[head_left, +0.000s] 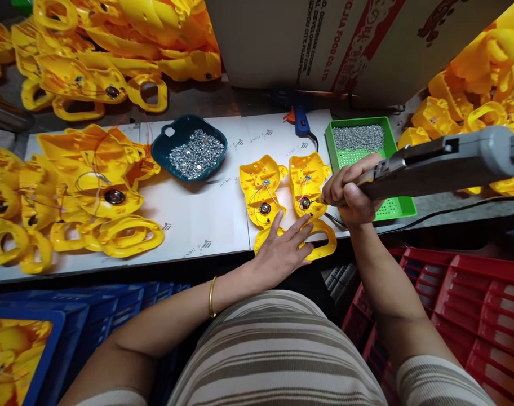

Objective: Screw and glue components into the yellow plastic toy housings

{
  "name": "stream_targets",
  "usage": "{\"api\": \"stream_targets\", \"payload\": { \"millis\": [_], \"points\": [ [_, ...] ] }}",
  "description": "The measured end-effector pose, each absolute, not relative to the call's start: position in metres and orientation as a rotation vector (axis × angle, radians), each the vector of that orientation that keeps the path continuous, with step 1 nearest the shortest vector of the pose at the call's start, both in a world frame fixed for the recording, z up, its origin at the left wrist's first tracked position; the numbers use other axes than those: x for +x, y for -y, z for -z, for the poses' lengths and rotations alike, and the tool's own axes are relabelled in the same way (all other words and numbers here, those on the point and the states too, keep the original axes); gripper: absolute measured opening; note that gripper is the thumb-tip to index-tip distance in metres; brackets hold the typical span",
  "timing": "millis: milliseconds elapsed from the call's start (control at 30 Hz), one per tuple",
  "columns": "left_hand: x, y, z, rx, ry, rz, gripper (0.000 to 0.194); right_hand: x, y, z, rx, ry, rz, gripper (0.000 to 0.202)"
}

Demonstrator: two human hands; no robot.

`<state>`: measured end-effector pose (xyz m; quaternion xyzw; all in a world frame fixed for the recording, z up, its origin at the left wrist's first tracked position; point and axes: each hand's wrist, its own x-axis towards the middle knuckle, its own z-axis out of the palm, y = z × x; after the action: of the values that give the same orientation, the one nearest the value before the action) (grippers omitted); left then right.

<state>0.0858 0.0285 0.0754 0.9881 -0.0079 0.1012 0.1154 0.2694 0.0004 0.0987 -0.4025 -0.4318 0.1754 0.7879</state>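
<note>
My right hand (355, 189) is wrapped round a power screwdriver (447, 166) with a grey and dark body. Its tip end points left, toward a yellow plastic shell (301, 176) with wires, a small circuit board and a round speaker inside. Whether the tip touches the shell is hard to see. My left hand (280, 256) lies with fingers spread over the lower part of this shell and of a similar yellow shell (255, 180) beside it. Yellow ring handles show beneath and beside the fingers.
A dark teal bowl (159, 149) and a green basket (390, 132) hold small metal screws. Behind them are a blue glue gun (300, 121) and a large carton (261, 51). Yellow shells (88, 158) pile up left. Red crates (464, 304) and blue crates (75, 327) stand below.
</note>
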Motion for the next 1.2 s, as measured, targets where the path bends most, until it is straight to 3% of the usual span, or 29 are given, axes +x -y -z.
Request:
{"api": "stream_targets", "payload": {
  "millis": [233,367,467,567,700,867,1033,1200],
  "points": [
    [0.07,-0.038,-0.08,2.829,0.073,-0.227,0.026,0.267,0.009,-0.124,-0.824,0.974,-0.258,0.02],
    [0.063,-0.077,-0.094,2.757,0.025,-0.683,0.022,0.267,0.031,-0.143,-0.821,0.971,-0.261,0.019],
    [0.064,-0.151,-0.101,2.757,-0.629,-1.02,0.017,0.265,0.046,-0.148,-0.858,0.953,-0.266,0.02],
    [0.065,-0.239,-0.092,2.757,-1.088,-0.795,0.033,0.263,0.053,-0.146,-0.878,0.948,-0.248,0.022],
    [0.062,-0.308,-0.069,2.67,-1.054,-0.423,0.041,0.262,0.056,-0.137,-0.914,0.93,-0.228,0.023],
    [0.056,-0.304,-0.061,2.575,-1.145,-0.406,0.03,0.261,0.059,-0.132,-0.955,0.888,-0.206,0.022],
    [0.054,-0.294,-0.072,2.573,-1.089,-0.643,0.012,0.258,0.064,-0.137,-1.001,0.874,-0.214,0.021],
    [0.058,-0.25,-0.088,2.573,-1.061,-0.934,0.018,0.254,0.062,-0.137,-0.998,0.859,-0.22,0.019]
  ]
}}
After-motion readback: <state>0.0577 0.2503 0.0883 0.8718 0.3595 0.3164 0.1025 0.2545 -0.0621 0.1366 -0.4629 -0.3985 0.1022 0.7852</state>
